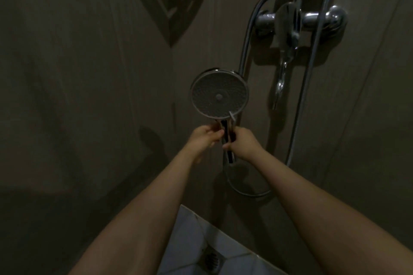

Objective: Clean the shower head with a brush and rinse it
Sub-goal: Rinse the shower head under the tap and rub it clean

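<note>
1. Just above both hands, the shower head (219,95) stands with its round nozzle face turned toward the camera, its handle (226,135) running down between the two hands.
2. The left hand (204,137) is curled at the left side of the handle with its fingertips against it; something thin may be pinched in it, but the dim light does not let me tell.
3. The right hand (242,142) is closed round the right side of the handle, thumb toward the front, and seems to bear the weight.
4. The hose (244,192) loops out below the right hand and climbs to the mixer tap (290,21), well above and to the right of the hands.
5. A small pale sliver (231,115) shows at the lower rim of the face, just above the right hand (perhaps a brush tip, perhaps only a glint).
6. No brush is clearly visible and no water runs, so I judge the step to be holding the head ready for scrubbing.
7. The next move calls for one hand to hold the handle firmly while the other works bristles across the nozzles; rinsing then needs a reach up to the tap.
</note>
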`<state>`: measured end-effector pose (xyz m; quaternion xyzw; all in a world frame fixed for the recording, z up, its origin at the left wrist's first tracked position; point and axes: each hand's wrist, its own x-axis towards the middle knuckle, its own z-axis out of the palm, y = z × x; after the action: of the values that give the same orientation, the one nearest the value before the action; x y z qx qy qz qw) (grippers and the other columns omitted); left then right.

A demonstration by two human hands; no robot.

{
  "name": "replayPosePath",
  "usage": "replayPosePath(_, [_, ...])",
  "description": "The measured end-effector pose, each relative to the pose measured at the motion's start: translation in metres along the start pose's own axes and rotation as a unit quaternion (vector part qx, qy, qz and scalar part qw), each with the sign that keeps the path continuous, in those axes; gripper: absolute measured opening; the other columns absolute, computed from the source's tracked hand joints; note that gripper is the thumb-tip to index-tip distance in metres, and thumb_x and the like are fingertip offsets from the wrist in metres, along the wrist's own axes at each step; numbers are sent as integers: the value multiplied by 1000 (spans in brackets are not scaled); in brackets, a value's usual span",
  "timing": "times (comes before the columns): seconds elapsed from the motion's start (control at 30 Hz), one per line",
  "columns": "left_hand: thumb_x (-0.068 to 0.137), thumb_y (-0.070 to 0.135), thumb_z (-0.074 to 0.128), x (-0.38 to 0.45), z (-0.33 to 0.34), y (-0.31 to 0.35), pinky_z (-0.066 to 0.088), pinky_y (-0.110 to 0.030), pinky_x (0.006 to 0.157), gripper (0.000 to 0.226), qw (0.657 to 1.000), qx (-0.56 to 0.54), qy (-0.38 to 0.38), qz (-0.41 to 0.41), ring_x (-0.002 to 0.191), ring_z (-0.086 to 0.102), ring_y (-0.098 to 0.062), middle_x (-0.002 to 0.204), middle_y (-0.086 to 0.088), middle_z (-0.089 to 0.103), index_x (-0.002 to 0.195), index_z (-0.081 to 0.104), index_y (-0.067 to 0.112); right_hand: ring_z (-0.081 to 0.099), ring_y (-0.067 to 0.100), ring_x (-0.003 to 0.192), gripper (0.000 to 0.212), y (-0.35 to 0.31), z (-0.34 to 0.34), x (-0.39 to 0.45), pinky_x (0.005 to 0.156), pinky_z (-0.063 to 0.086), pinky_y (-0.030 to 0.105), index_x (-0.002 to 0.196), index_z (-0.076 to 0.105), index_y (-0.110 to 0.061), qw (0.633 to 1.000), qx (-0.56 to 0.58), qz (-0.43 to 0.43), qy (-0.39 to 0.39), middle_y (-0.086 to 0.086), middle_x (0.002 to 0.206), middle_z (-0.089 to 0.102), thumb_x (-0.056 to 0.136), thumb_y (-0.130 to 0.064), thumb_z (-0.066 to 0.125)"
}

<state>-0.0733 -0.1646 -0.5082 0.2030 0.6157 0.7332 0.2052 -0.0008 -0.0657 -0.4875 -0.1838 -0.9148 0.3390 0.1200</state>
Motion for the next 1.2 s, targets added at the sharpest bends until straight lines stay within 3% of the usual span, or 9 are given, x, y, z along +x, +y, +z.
replayPosePath(0.07, [90,-1,52,3,6,5,47,-22,85,36,1000,5,2,-9,86,60,-14,105,-11,61,126,51,-7,61,27,109,35,-9,-12,3,88,48,34,114,59,-6,1000,6,-5,-1,14,114,64,79,-7,67])
replayPosePath(0.17, [90,-2,52,7,18,38,44,-24,94,34,1000,-5,6,-18,100,59,-21,99,-7,63,124,52,-8,59,27,112,40,-25,-42,7,89,46,31,118,58,-5,999,-25,-9,-19,14,119,63,79,-6,68])
replayPosePath(0.27, [90,-4,50,7,30,87,45,-29,94,33,999,-4,31,-23,109,54,-24,114,-13,59,122,53,-10,57,28,116,46,-53,-76,10,94,44,30,124,54,-5,998,-52,-19,-42,15,124,60,81,-8,67])
replayPosePath(0.4, [90,-6,51,3,42,161,41,-33,99,33,997,20,65,-30,108,54,-23,127,-22,56,122,54,-10,57,28,115,43,-101,-125,12,93,44,30,124,54,-5,997,-53,-31,-49,15,123,61,83,-9,65])
replayPosePath(0.63, [87,-9,53,-20,59,299,46,-34,96,34,992,51,106,-35,104,55,-21,126,-23,57,121,55,-11,57,25,115,43,-193,-212,6,93,43,28,124,56,-9,998,-3,-14,-66,12,123,62,82,-9,66])
replayPosePath(0.83, [88,-10,51,-35,92,398,44,-35,96,34,992,54,112,-27,111,57,-32,126,-24,57,122,54,-12,57,25,116,42,-249,-287,-3,96,42,29,125,54,-12,998,15,-22,-61,10,123,62,84,-10,62])
replayPosePath(0.97, [88,-9,52,-30,118,440,45,-34,94,30,990,72,120,-14,100,55,-21,113,-17,60,118,56,-12,61,22,99,33,-254,-330,2,84,43,26,114,59,-11,998,36,-17,-56,4,99,67,82,-15,68])
replayPosePath(1.1, [88,-8,52,-16,135,459,49,-27,76,28,984,82,158,-5,98,55,-21,108,-15,59,115,56,-14,58,16,70,15,-215,-359,17,61,43,23,73,59,-16,995,68,72,-15,-3,65,55,82,-23,69])
replayPosePath(1.2, [88,-6,53,-6,142,467,46,-39,95,29,983,89,159,0,110,58,-29,123,-22,60,116,57,-10,67,27,91,30,-174,-372,31,65,48,27,92,69,-2,984,17,179,-2,12,78,66,85,-32,65])
